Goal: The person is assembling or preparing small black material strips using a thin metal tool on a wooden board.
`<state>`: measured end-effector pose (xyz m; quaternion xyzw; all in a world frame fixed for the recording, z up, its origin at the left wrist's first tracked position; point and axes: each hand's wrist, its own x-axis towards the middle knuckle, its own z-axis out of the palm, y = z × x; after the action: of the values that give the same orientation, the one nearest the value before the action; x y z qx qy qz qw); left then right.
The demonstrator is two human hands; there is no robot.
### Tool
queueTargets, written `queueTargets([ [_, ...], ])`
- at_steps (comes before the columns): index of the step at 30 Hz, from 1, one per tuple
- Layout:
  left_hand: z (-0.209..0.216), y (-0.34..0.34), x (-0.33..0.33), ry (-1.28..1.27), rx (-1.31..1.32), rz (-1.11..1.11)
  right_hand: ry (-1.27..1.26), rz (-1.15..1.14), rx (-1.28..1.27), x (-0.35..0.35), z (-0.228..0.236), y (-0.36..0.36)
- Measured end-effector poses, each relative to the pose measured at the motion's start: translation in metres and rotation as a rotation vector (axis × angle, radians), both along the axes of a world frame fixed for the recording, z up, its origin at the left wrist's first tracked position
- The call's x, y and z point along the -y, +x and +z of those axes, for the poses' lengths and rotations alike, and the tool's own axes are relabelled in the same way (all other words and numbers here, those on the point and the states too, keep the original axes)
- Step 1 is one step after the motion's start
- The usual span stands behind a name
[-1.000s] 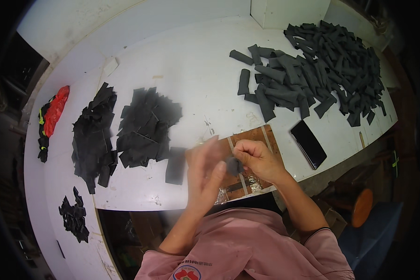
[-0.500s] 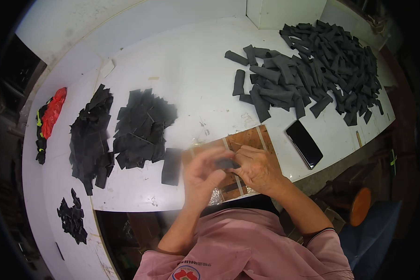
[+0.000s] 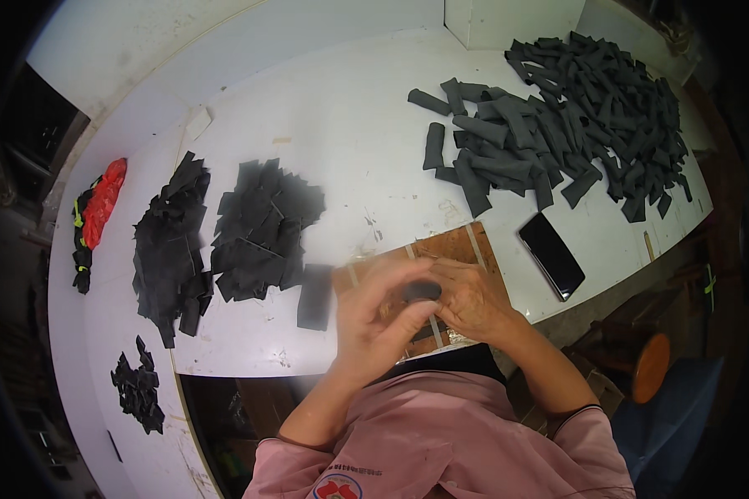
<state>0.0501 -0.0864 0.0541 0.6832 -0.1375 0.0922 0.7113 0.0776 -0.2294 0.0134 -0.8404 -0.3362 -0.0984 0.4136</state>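
Note:
Over a brown board with pale strips, my two hands meet around a small dark rolled piece, seemingly fabric. My right hand grips it from the right with bent fingers. From the other side, my left hand curls its fingers and thumb about the same piece. Its hidden end leaves unclear how the fingers press on it. Left of the board lies one flat black rectangular piece. Past it is a heap of flat black pieces.
Another black heap and a small scrap pile lie farther left, near a red plastic bag. Many dark rolled tubes cover the far right. A black phone rests beside the board. An orange-brown stool stands below the table's right edge.
My left hand has come in closer, its thumb now against the dark piece. That piece has turned so its rounded end shows. The whole view has shifted slightly.

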Motion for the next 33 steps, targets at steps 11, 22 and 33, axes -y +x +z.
queueTargets([
  [11, -0.022, -0.002, -0.022, -0.664, -0.169, -0.07, -0.221, 0.03, -0.015, -0.006, 0.012, 0.0],
  [22, -0.012, 0.0, -0.029, -0.277, -0.02, -0.009, -0.155, 0.031, -0.033, -0.007, 0.006, -0.002],
  [33, -0.107, -0.012, -0.114, 0.844, -0.347, 0.684, 0.646, -0.343, -0.282, 0.02, 0.065, 0.074],
])
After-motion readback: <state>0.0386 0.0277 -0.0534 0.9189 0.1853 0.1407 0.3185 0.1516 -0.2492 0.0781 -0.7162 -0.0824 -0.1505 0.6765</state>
